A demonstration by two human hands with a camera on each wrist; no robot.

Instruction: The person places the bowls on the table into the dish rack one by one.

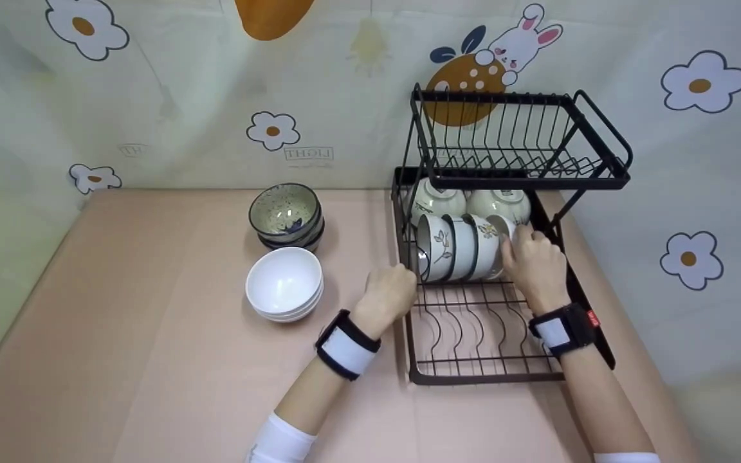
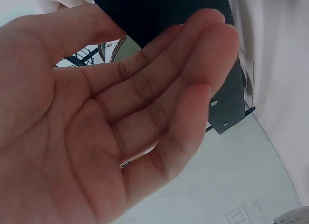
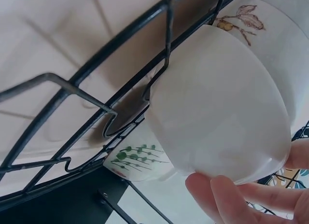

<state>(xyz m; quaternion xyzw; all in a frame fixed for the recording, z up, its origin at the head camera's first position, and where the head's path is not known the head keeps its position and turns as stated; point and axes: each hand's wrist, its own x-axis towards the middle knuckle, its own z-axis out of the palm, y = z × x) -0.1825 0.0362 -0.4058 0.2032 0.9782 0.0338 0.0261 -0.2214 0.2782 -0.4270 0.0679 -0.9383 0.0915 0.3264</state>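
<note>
My right hand (image 1: pixel 538 267) grips a white bowl (image 3: pixel 219 103) at the right end of a row in the dark wire dish rack (image 1: pixel 480 379). Its fingertips (image 3: pixel 227 195) lie along the bowl's base. Left of it, patterned bowls (image 1: pixel 436 247) stand on edge, pressed close together. At the rack's left side is my left hand (image 1: pixel 391 292), beside the leftmost bowl. In the left wrist view its fingers (image 2: pixel 159 98) are gently bent in front of the rack's dark side panel (image 2: pixel 169 11), with nothing in the palm.
Two bowls, one marked here (image 1: pixel 499 204), lie upside down at the back of the rack, beneath its raised upper tier (image 1: pixel 531 183). On the table's left stand a stack of white bowls (image 1: pixel 283 283) and a stack of speckled bowls (image 1: pixel 283 209). A printed cloth (image 1: pixel 184 96) hangs behind.
</note>
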